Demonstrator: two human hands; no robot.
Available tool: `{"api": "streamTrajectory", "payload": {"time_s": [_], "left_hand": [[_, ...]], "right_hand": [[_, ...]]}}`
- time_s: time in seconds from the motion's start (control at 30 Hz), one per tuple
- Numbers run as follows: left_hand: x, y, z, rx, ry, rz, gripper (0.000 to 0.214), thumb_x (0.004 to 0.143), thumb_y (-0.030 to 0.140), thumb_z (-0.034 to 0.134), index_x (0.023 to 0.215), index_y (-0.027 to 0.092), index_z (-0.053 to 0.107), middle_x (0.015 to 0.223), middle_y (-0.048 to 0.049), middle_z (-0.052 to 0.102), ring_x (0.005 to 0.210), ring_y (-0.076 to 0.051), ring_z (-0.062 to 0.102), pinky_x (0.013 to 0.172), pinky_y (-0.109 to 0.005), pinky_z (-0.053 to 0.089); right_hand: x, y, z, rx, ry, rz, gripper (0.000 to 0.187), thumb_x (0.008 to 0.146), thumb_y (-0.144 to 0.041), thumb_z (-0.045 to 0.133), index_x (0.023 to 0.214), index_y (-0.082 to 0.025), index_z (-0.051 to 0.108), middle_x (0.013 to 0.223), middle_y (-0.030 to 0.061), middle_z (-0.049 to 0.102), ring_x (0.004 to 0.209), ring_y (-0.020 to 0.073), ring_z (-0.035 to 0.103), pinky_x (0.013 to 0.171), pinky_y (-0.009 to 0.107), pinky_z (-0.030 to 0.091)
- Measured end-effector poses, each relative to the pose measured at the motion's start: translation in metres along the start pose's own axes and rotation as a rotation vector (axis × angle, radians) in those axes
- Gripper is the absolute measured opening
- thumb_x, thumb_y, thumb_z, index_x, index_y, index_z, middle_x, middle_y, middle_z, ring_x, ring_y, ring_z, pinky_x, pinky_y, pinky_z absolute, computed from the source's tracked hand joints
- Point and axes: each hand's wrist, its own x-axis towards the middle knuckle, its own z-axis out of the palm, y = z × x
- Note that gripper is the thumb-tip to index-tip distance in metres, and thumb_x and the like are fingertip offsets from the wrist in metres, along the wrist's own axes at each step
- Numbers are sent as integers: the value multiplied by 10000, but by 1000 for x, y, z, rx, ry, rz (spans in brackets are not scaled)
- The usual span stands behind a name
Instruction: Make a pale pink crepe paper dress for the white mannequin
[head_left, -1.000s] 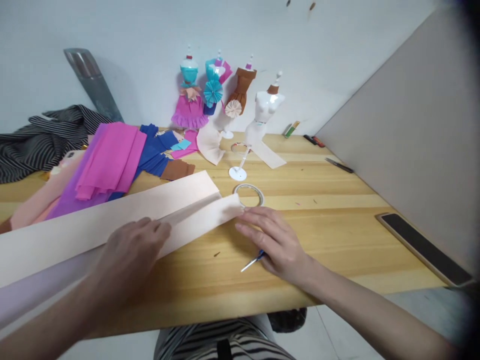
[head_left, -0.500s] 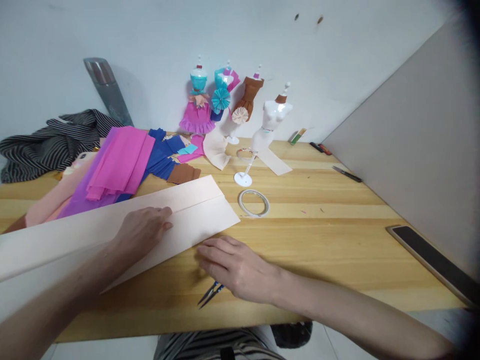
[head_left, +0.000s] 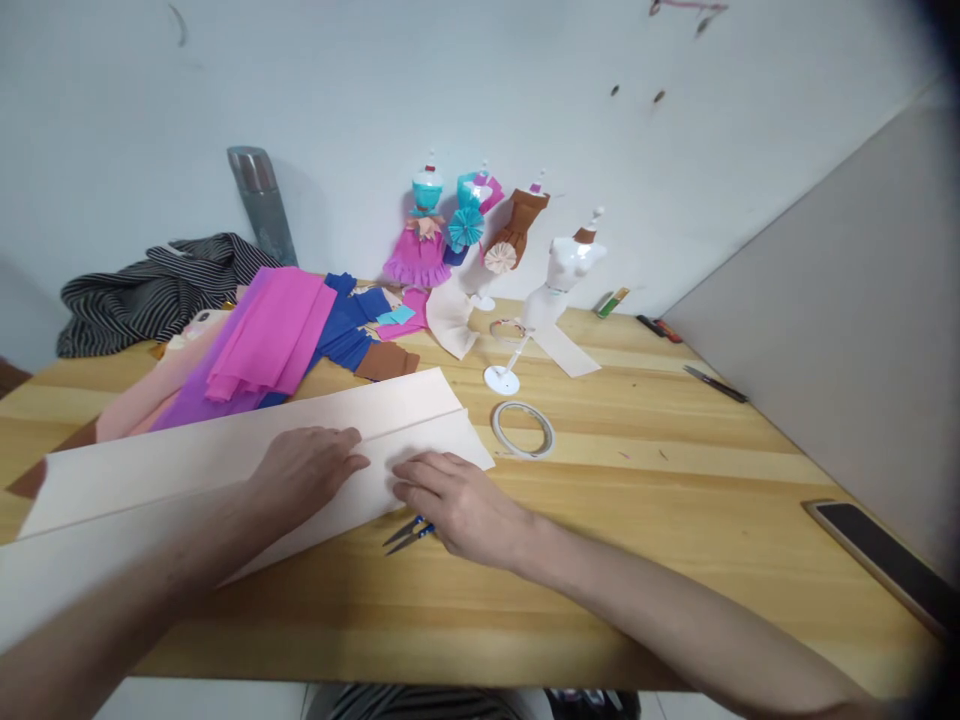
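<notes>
A long pale pink paper sheet (head_left: 225, 450), folded lengthwise, lies across the wooden table (head_left: 637, 480). My left hand (head_left: 304, 475) rests flat on it with fingers stretched out, pressing the folded flap. My right hand (head_left: 457, 500) lies palm down at the sheet's near edge by its right end, fingers spread on the paper. Small blue-handled scissors (head_left: 409, 532) poke out from under my right hand, blades pointing left; I cannot tell whether the hand holds them.
A ring of tape (head_left: 523, 428) lies just right of the sheet. Behind stand several small mannequins (head_left: 562, 290) with paper dresses, and a stack of pink, purple and blue paper (head_left: 270, 340). Striped cloth (head_left: 150, 290), a flask (head_left: 262, 205), a phone (head_left: 885, 560) and a grey partition (head_left: 847, 320) surround them.
The raised flap has been laid flat on the sheet. My right hand slid from the sheet's right tip back along its near edge, bringing the scissors with it. The view has tilted up.
</notes>
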Motion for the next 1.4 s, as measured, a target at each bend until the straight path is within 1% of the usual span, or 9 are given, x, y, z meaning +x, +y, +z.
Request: {"api": "streamTrajectory", "payload": {"time_s": [0.13, 0.27, 0.57, 0.8, 0.9, 1.07, 1.2, 1.3, 1.4], "left_hand": [[6, -7, -5, 31, 4, 6, 357, 970, 310, 318, 888, 173, 637, 774, -114, 725, 740, -246, 692, 571, -278, 386], [13, -12, -10, 63, 23, 44, 241, 892, 186, 414, 831, 157, 645, 729, -138, 707, 719, -260, 687, 575, -295, 401], [40, -23, -15, 83, -58, 74, 97, 797, 164, 551, 839, 141, 635, 946, -138, 693, 885, -266, 668, 627, -291, 439], [52, -35, -15, 25, -105, 118, 62, 780, 172, 556, 808, 152, 607, 897, -90, 669, 830, -216, 640, 612, -267, 391], [54, -38, -16, -2, -114, 125, 67, 760, 184, 546, 789, 159, 601, 903, -72, 666, 834, -209, 623, 622, -273, 393], [51, -37, -17, 7, -123, 161, 184, 727, 218, 542, 887, 150, 599, 953, -87, 640, 811, -214, 610, 618, -282, 396], [50, -35, -18, 21, -147, 181, 185, 729, 225, 549, 889, 146, 599, 965, -89, 634, 841, -224, 604, 645, -289, 406], [51, -35, -20, 25, -164, 185, 169, 741, 228, 529, 875, 150, 597, 946, -89, 632, 832, -223, 601, 636, -291, 403], [52, -37, -20, 19, -164, 186, 166, 733, 227, 523, 868, 156, 589, 940, -87, 630, 820, -219, 600, 608, -282, 391]], "right_hand": [[2, 0, 10, 5, -30, -20, 239, 908, -110, 435, 1061, -99, 618, 1111, 143, 657, 1017, 225, 556, 820, 353, 491], [0, -2, 14, -13, -19, -36, 236, 900, -108, 447, 1064, -95, 616, 1095, 140, 659, 1017, 234, 548, 814, 361, 478], [-2, -4, 17, -57, 43, -45, 266, 945, -122, 392, 1057, -90, 632, 1095, 133, 670, 1012, 233, 548, 834, 362, 467], [-2, -4, 13, -46, 47, -41, 280, 945, -113, 378, 1046, -81, 637, 1079, 141, 675, 998, 231, 556, 809, 360, 479], [-2, -5, 14, -47, 40, -40, 291, 948, -117, 367, 1046, -87, 639, 1081, 135, 679, 994, 234, 563, 814, 363, 487], [-3, -2, 12, 39, 1, -24, 274, 918, -107, 409, 1076, -84, 631, 1114, 150, 676, 1021, 256, 572, 827, 392, 499], [-1, 8, 6, 415, 10, 115, 296, 827, -47, 475, 1060, -128, 640, 1102, 129, 684, 1064, 223, 587, 883, 378, 498], [-1, 18, 3, 755, 94, 387, 184, 851, -116, 504, 952, -136, 657, 1008, 112, 704, 930, 179, 641, 796, 315, 520], [-1, 25, 2, 976, 90, 657, 174, 861, -257, 548, 876, -125, 659, 845, 76, 703, 725, 143, 629, 678, 280, 508]]}}
